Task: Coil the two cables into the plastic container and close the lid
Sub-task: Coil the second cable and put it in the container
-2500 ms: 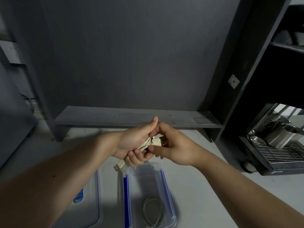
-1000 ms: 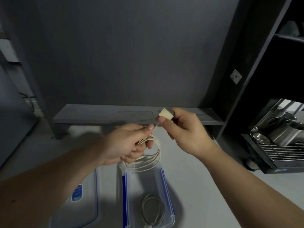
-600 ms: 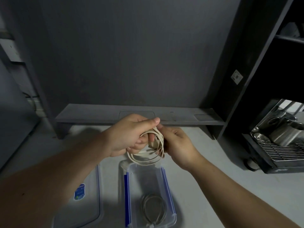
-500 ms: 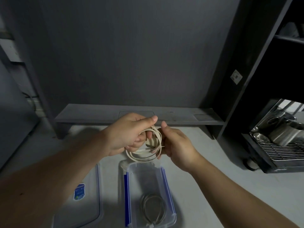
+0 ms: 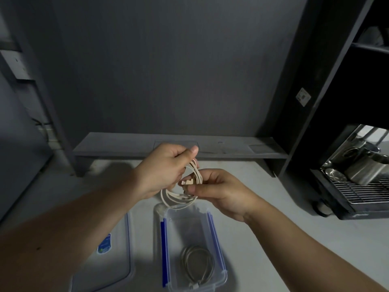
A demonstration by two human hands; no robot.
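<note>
Both hands closed on white cable [image 5: 181, 194]: left hand [image 5: 162, 171] pinches coil top, right hand [image 5: 219, 190] pinches its plug end. Coil hangs just above far end of box [image 5: 219, 237], which runs long axis away from the person; grey cable [image 5: 197, 264] coiled at near end. Lid [image 5: 117, 256] lies left; blue sticker [image 5: 104, 244] unreadable.

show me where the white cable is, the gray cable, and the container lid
white cable [image 5: 179, 198]: head view, lower loops of the coil held in both hands.
gray cable [image 5: 197, 264]: head view, coil lying inside the container.
container lid [image 5: 109, 268]: head view, clear flat panel on the table.
</note>
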